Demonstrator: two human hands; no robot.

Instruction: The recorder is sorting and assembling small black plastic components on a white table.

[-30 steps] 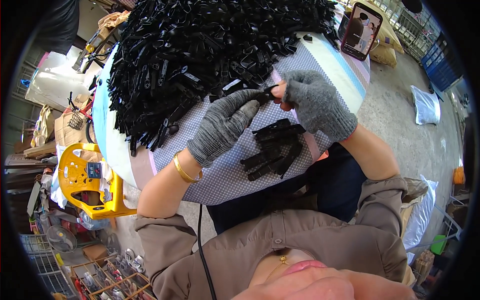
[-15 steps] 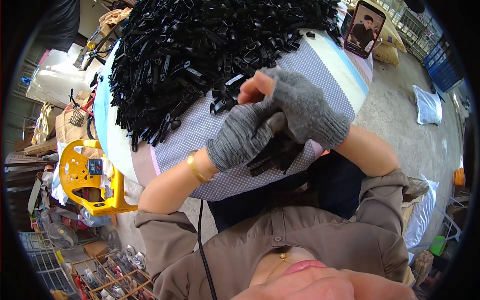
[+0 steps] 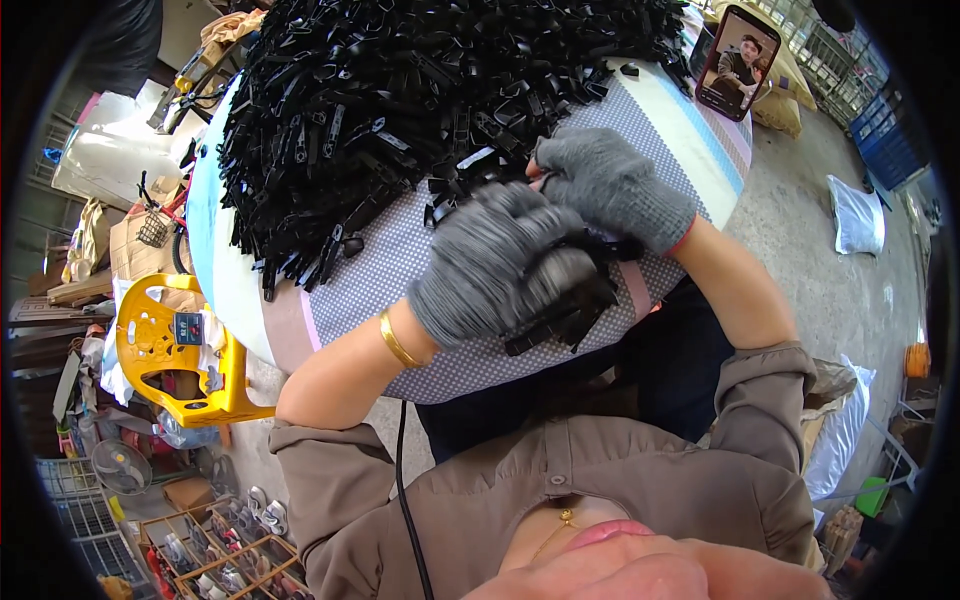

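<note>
My left hand [image 3: 495, 260], in a grey fingerless knit glove, is blurred by motion, palm down over the table's near side, its fingertips hidden. Just beyond and to its right, my right hand [image 3: 615, 190], gloved alike, curls its fingers inward close to the left knuckles; whatever they pinch is out of sight. A small bunch of glossy black plastic pieces [image 3: 565, 318] lies under and beside my left hand at the near edge. Past both hands rises a big heap of similar long, narrow black pieces [image 3: 370, 130], clip-like in shape.
A patterned cloth covers the round table [image 3: 640, 115]. On its far right a phone [image 3: 738, 62] stands upright, playing a video. Left of the table is a yellow plastic chair [image 3: 165, 345]; a dark cable [image 3: 405, 490] runs down beside me. White sacks [image 3: 855, 215] lie on the right floor.
My left hand has turned palm down and shifted slightly right and nearer, toward the small bunch. My right hand's fingers, raised before, have curled down.
</note>
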